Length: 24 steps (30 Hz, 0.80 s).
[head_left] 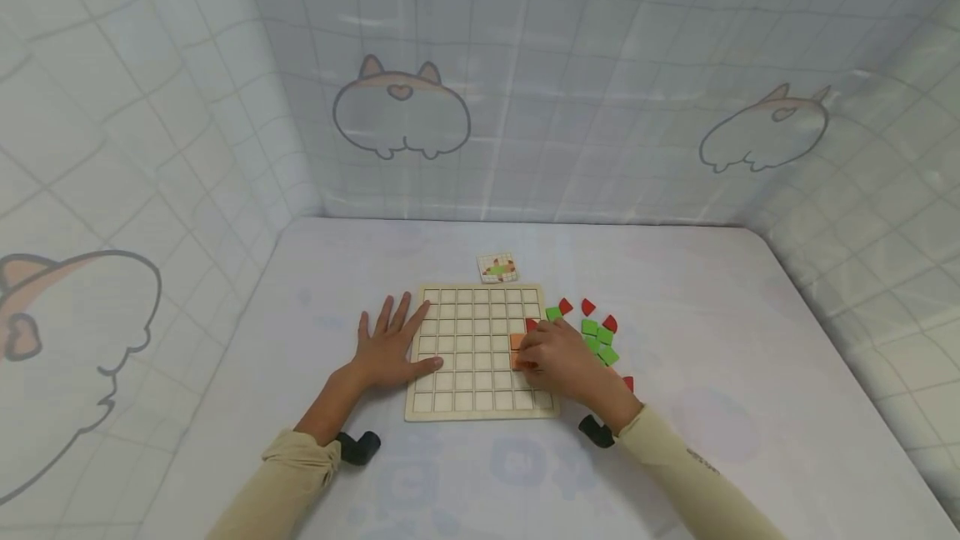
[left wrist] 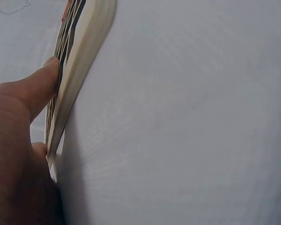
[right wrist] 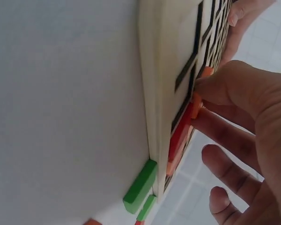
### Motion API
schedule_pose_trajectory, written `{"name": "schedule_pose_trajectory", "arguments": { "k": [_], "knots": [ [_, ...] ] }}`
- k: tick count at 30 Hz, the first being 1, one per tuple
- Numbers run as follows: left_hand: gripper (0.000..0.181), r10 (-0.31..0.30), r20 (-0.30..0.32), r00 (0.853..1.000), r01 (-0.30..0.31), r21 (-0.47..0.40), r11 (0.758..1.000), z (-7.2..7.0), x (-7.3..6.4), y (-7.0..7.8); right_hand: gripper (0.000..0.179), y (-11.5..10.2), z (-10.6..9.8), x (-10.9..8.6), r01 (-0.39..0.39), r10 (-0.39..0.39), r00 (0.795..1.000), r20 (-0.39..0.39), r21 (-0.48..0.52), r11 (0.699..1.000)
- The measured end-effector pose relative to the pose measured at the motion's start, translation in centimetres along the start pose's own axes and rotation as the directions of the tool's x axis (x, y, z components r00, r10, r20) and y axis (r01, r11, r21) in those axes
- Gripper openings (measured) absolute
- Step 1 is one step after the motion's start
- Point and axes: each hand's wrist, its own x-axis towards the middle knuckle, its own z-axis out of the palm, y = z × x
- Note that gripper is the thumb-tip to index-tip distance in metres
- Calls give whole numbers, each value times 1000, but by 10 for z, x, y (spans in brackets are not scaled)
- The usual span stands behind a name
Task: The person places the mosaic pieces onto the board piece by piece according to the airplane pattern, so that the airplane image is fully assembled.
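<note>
A wooden grid board (head_left: 465, 416) lies flat on the table. My left hand (head_left: 386, 357) is spread at its left edge, thumb on the grid and fingers straight. In the left wrist view the thumb (left wrist: 40, 86) rests along the board's rim. My right hand (head_left: 558, 357) is over the board's right side, thumb and forefinger pinching an orange block (right wrist: 196, 104). Another orange tile (head_left: 517, 342) lies in the grid just beyond those fingers. A red quarter-round piece (head_left: 532, 325) sits near the board's right edge, partly hidden by the hand.
Right of the board lie several loose green squares (head_left: 590, 327) and red quarter-round pieces (head_left: 588, 307). A small pattern card (head_left: 497, 267) lies behind the board. Tiled-print cloth walls (head_left: 525, 148) enclose the table at the back and sides.
</note>
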Motion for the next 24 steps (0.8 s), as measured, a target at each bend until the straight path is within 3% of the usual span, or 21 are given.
{"name": "schedule_pose_trajectory", "arguments": {
  "k": [15,24],
  "knots": [
    [101,0,1,1000,0,4,1000,1,0,-1,9,12,-4,-8,-119,125,991,-43,120,986],
    [101,-4,0,1000,4,16,1000,0,0,1,14,34,-12,-32,-283,286,958,-25,73,956]
  ]
}}
